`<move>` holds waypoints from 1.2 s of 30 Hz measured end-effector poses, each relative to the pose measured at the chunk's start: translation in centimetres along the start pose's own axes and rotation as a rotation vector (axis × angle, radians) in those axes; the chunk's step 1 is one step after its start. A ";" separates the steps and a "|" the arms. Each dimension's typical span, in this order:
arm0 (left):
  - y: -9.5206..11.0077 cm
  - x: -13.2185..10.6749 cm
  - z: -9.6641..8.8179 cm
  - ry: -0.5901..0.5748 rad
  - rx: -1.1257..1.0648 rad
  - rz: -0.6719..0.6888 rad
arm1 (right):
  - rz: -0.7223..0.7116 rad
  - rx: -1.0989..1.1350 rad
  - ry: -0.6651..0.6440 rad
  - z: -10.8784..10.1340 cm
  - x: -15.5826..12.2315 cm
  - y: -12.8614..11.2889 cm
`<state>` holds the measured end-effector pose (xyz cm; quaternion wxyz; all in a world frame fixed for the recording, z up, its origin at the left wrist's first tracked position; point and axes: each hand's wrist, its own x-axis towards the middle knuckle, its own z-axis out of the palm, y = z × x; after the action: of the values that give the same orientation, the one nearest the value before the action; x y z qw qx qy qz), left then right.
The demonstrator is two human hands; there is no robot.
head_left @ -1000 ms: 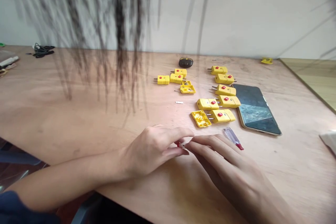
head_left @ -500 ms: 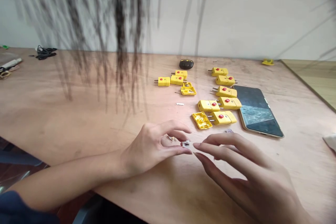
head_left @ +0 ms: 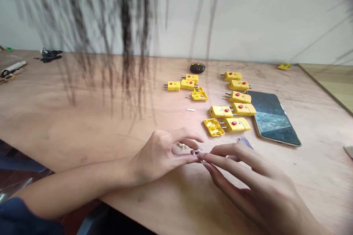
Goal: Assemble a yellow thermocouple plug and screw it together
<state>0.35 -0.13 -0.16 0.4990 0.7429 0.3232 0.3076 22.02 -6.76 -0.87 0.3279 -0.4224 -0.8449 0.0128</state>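
Closing back in, the right hand (head_left: 248, 185) now touches its fingertips to the small metal part (head_left: 196, 152), pinched by the left hand (head_left: 162, 156) low at centre frame over the tabletop (head_left: 82, 117), below the yellow connectors (head_left: 234, 110), though whether the right hand grips it too cannot be told.

Left hand (head_left: 162, 154): near centre, back turned up. Bare forearm runs in from the near left, wrist straight. Fingers curl into a loose ring, and thumb and fingertips are pinched together at the right end of the hand.

Right hand (head_left: 248, 183): comes in from the near right, back up, wrist low. Fingers are long, nearly straight and slightly fanned, pointing left and far. Index and middle fingertips meet the left hand's pinch; no closed grasp.
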 end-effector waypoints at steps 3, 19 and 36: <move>0.0 0.1 0.0 0.004 -0.021 0.006 | 0.008 0.002 -0.004 -0.1 0.1 0.0; -0.2 0.8 -0.8 0.027 0.081 0.043 | 0.325 0.243 0.001 1.4 -0.9 1.3; -3.1 3.1 -2.7 0.050 0.092 -0.010 | 0.239 -0.074 -0.211 4.4 2.3 0.4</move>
<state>-0.43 4.72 -1.75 0.4576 0.7556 0.3529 0.3085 18.85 -3.71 -3.17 0.2175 -0.5279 -0.8184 0.0647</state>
